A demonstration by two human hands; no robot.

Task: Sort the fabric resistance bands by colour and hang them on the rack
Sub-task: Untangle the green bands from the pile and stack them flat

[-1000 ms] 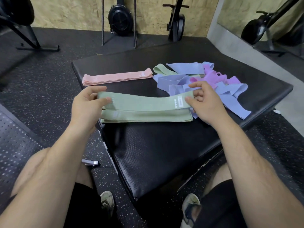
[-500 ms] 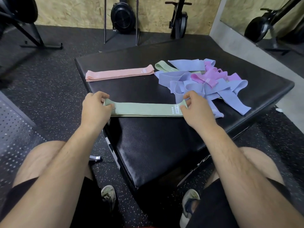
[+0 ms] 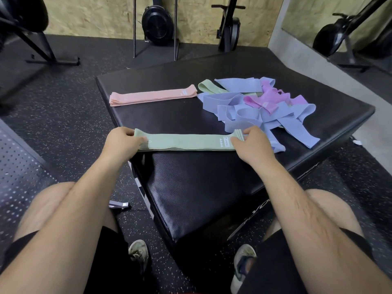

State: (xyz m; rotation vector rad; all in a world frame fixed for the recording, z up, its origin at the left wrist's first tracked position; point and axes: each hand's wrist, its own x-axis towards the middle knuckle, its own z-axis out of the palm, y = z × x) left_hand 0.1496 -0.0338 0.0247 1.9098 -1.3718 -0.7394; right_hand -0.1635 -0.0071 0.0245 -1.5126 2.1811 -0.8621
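Note:
A flat stack of green bands (image 3: 186,142) lies across the black padded box (image 3: 191,187) near its left edge. My left hand (image 3: 122,143) grips the stack's left end and my right hand (image 3: 252,143) pinches its right end. Farther back, a neat stack of pink bands (image 3: 152,96) lies flat. At the back right sits a tangled heap of blue bands (image 3: 250,111) with purple bands (image 3: 267,98) on top, and one more green band (image 3: 206,85) pokes out at its far left.
Black speckled rubber floor surrounds the box. A small metal clip (image 3: 118,205) lies on the floor by my left knee. Exercise machines (image 3: 157,24) stand against the far plywood wall. A perforated panel (image 3: 17,166) is at the left. No rack is recognisable.
The green band I held raised and open has come down flat onto the green stack. Both hands moved down with it and now hold the stack's ends.

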